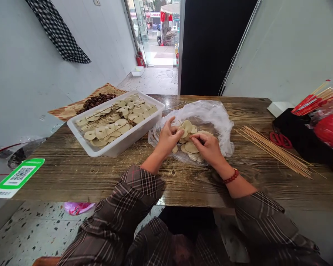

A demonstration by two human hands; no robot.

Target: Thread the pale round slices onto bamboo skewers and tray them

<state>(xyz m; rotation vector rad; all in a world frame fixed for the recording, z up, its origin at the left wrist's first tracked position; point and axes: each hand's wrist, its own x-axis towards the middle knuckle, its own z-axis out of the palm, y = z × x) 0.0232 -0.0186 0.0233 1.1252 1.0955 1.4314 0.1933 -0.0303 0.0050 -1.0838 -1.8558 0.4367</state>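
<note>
Wood table [111, 181], pale walls [291, 48], left tub [135, 138] of skewered slices [111, 129]; my left hand [168, 139]'s got a slice [186, 126], right hand [209, 147] a skewer [190, 134].

The person wears a dark brown plaid top [152, 240], crossed by thin pale lines with some reddish ones among them. The left sleeve [108, 218], running up from the lower left of the frame, is loose and creased, its pale lines crowding into a grid near the cuff. The right sleeve [269, 225], at the lower right, carries banded pale stripes. A bracelet [231, 176] of round, dark red beads circles the right wrist. The hands [168, 138] are bare.
</note>
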